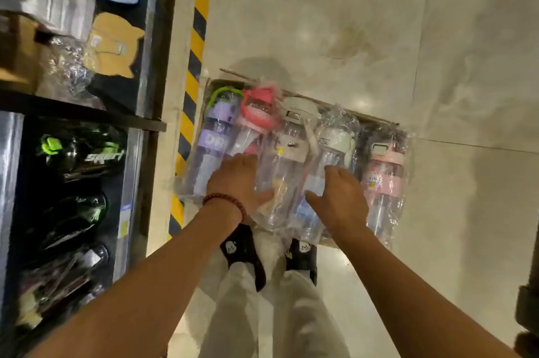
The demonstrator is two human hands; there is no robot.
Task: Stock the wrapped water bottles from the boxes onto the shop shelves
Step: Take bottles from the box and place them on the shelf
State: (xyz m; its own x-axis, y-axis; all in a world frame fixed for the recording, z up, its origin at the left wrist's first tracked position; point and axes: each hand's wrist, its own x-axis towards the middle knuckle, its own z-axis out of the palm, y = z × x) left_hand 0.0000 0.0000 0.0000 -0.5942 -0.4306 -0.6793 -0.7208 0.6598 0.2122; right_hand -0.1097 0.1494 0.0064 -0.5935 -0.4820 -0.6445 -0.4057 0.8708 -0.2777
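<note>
A flat cardboard box (pixel 376 120) lies on the floor in front of my feet, holding several plastic-wrapped water bottles side by side: a purple one (pixel 211 138), a red-lidded one (pixel 252 121), a clear white-lidded one (pixel 287 153), another white-lidded one (pixel 332 150) and a pink one (pixel 383 174). My left hand (pixel 236 179), with a bead bracelet on the wrist, hovers with relaxed fingers over the red-lidded and clear bottles. My right hand (pixel 341 197) is spread over the second white-lidded bottle. Neither hand grips anything.
Dark shop shelves (pixel 87 118) run along the left, stocked with wrapped black sport bottles (pixel 84 153) below and boxes plus a tan bear-shaped item (pixel 113 45) above. A yellow-black hazard stripe (pixel 195 66) edges the shelf base. Tiled floor extends to the right.
</note>
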